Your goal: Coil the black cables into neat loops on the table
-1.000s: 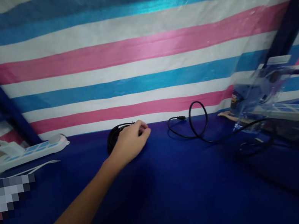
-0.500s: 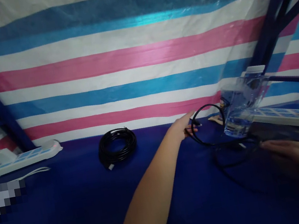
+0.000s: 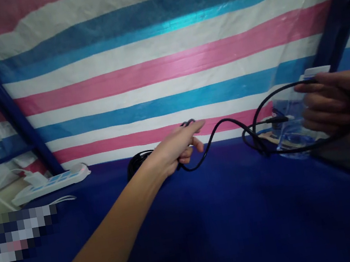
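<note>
A thin black cable [image 3: 224,124] hangs in loops above the blue tabletop [image 3: 230,216], strung between my two hands. My left hand [image 3: 177,146] pinches one end of it near the middle of the view, fingers closed. My right hand [image 3: 336,105] at the right edge is closed round the other part of the cable, raised in front of a clear plastic water bottle [image 3: 291,128]. A coiled black cable bundle [image 3: 135,165] lies on the table just behind my left wrist, mostly hidden.
A white power strip [image 3: 51,182] with a plugged white adapter lies at the left. A striped pink, white and blue tarp [image 3: 157,71] forms the back wall, with dark blue frame posts [image 3: 4,107] at both sides. Another power strip sits behind the bottle, mostly hidden.
My left hand left the coiled bundle, reached right to the loose cable, and has lifted it back toward the middle. My right hand came up and took hold of the cable's other part.
</note>
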A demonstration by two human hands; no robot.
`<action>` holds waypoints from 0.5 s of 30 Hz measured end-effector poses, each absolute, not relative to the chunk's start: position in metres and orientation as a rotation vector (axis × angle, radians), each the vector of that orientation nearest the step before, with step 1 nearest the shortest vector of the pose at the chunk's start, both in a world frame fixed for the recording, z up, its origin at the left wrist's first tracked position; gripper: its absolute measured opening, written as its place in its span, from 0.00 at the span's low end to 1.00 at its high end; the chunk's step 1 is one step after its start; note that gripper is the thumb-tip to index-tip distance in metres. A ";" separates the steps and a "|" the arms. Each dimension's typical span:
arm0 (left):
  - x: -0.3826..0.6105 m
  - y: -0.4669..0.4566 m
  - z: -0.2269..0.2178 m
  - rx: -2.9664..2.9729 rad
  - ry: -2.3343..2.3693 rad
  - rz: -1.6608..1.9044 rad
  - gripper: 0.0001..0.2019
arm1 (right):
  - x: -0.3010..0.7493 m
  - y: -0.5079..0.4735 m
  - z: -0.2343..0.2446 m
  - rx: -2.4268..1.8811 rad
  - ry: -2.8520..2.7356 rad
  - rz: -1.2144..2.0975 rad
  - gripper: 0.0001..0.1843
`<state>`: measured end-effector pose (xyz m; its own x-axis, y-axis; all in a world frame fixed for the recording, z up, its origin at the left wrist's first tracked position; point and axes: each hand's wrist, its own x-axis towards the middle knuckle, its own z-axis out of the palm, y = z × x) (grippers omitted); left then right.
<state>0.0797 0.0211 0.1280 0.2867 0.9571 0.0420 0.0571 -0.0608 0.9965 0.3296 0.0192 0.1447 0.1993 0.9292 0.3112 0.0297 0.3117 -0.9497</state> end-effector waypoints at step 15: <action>0.044 0.009 0.116 1.467 0.869 1.193 0.15 | 0.300 0.082 0.102 -1.443 -1.778 0.427 0.06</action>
